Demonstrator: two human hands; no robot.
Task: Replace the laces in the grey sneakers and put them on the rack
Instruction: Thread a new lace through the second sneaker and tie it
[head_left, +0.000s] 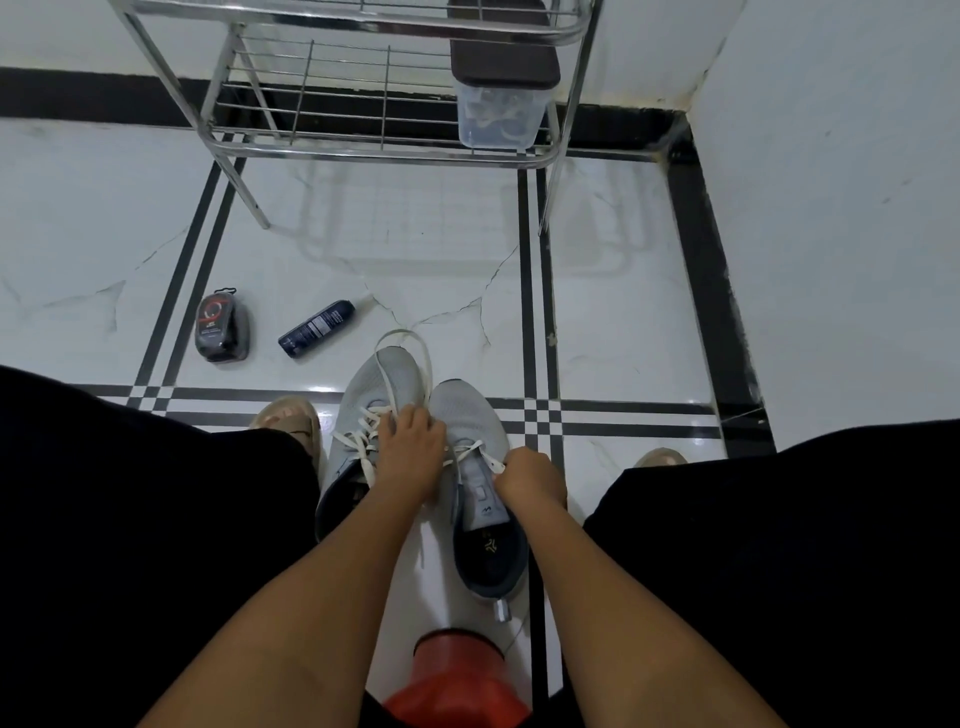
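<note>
White floor (623, 312): grey sneakers (470, 415), white laces (410, 358) loose

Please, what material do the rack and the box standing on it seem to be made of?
The rack: probably polished metal tubes and wires, as it is silvery and reflective. The box: apparently clear plastic, since its contents show through; its dark brown lid looks matte, material unclear.

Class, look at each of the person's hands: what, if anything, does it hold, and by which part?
The right hand pinches the white lace of the right sneaker near the upper eyelets. The left hand lies across both sneakers' laces; whether it grips any cannot be told.
</note>
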